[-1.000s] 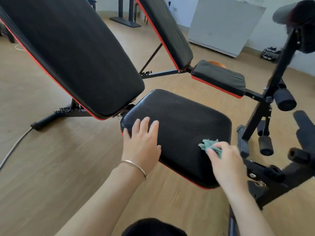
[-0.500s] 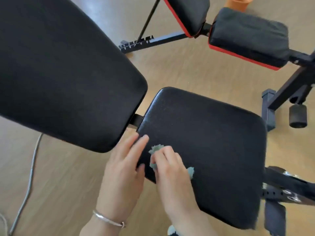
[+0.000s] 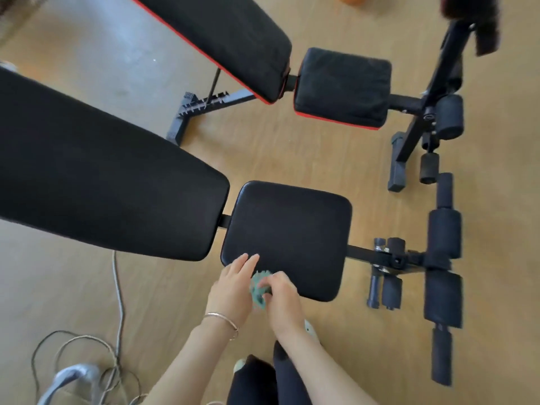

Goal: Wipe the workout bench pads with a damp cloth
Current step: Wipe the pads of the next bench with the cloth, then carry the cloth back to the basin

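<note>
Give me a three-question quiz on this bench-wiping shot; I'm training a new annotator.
1. True or false: the green cloth is at the far edge of the near seat pad.
2. Which hand grips the cloth? A. left B. right C. neither
3. Fill in: the left hand has a ___ at its wrist.

Key
1. False: it is at the pad's near edge, by the person.
2. B: the right hand has its fingers curled on it.
3. bracelet
</note>
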